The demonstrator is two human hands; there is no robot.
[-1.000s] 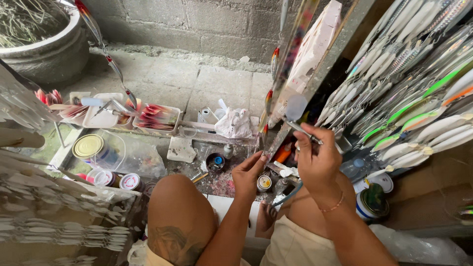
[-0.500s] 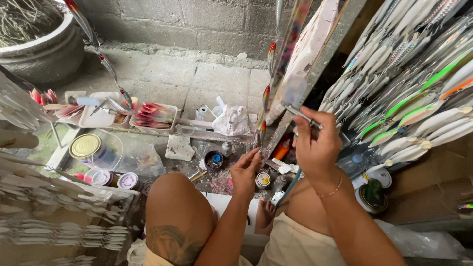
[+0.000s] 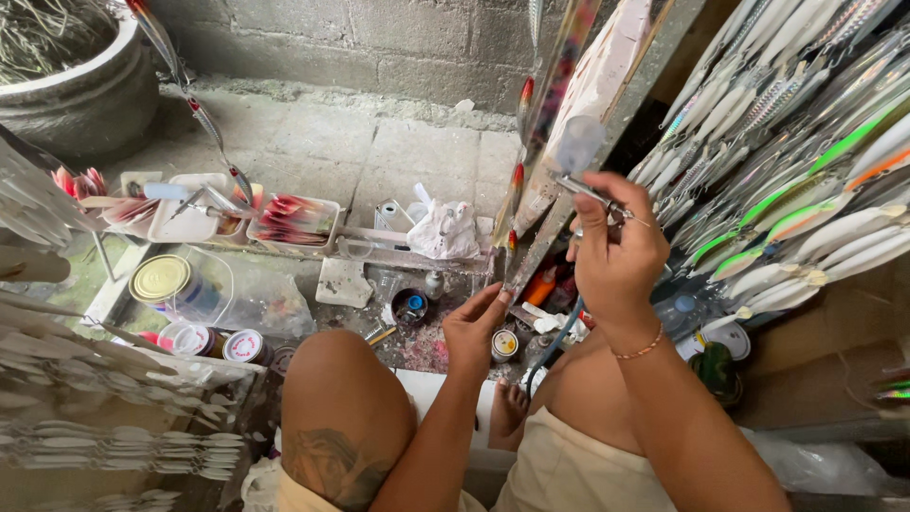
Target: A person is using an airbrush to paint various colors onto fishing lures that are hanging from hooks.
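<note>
Right hand (image 3: 616, 251) is up high now, a touch higher than a second ago, fingers wrapped tight around a slim metal airbrush (image 3: 592, 194) — its clear cup sits on top and the nozzle aims left at the long painted lure (image 3: 555, 90) hanging on the tilted board (image 3: 607, 85). A blue hose (image 3: 559, 341) trails down from that fist. Left hand (image 3: 479, 327) has crept upward too, fingers half-open, tips just at the lure's lower end near the red-tipped tail (image 3: 512, 242) — touching or only near, I cannot tell. So the tool is closing on the hanging piece, both hands gathered at it. Below the left hand, a small paint jar (image 3: 504, 345) and a dark blue pot (image 3: 409, 305) on the stained floor. Off right, rows of white and green lures (image 3: 796, 218); far left, trays of red fins (image 3: 289, 218).
</note>
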